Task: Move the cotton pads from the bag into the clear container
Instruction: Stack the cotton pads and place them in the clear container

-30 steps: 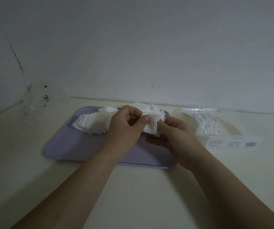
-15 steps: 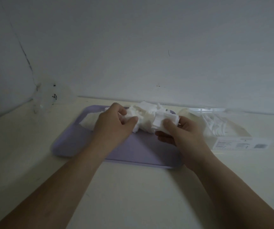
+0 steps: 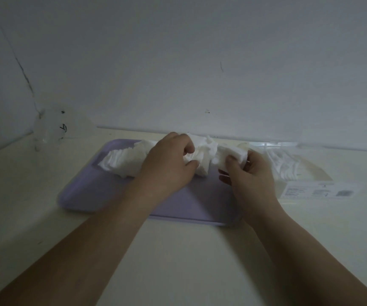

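Left hand [image 3: 167, 168] grips, with curled fingers, a long row of white cotton pads [image 3: 123, 159] lying on the lilac tray [image 3: 85, 195]. Right hand [image 3: 252, 177] pinches a small stack [image 3: 231, 154] between thumb and fingers, just beside the row's right end. Right of the tray, the clear container [image 3: 315, 176], bearing a printed label [image 3: 319, 192], holds further pads [image 3: 285, 167]; all rest on a pale table [image 3: 178, 261] against the wall [image 3: 200, 62].

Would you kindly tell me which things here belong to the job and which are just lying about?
Job: pads, gripped by left hand and pinched by right hand; container, some pads inside.
Lying about: tray under the pads; clear object by the left wall.
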Motion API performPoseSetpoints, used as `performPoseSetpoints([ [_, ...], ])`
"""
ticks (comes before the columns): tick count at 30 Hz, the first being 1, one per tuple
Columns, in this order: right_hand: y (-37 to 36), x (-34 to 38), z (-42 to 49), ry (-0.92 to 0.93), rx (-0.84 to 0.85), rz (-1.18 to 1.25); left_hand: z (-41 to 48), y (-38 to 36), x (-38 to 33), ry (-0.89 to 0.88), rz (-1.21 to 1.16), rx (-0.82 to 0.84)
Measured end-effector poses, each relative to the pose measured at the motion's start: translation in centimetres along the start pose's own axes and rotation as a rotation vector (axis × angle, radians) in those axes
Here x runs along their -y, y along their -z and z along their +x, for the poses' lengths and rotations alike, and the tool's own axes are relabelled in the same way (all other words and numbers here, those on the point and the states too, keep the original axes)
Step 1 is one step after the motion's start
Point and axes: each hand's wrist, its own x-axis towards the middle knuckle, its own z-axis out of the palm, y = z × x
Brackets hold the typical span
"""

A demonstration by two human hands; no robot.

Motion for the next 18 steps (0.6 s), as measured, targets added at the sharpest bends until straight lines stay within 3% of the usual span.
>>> performPoseSetpoints([
  [4,0.3,0.0,0.4,-0.008,-0.082,0.068,1.5,-2.3,-0.9,0.030,0.123,0.100],
  [9,0.6,-0.1,0.5,-0.046,-0.067,0.080,2.4,-4.3,-1.2,0.098,0.271,0.123],
  [18,0.6,0.3,0.4,-0.064,-0.026,0.087,0.4,-1.2,0.0,0.108,-0.153,-0.003],
])
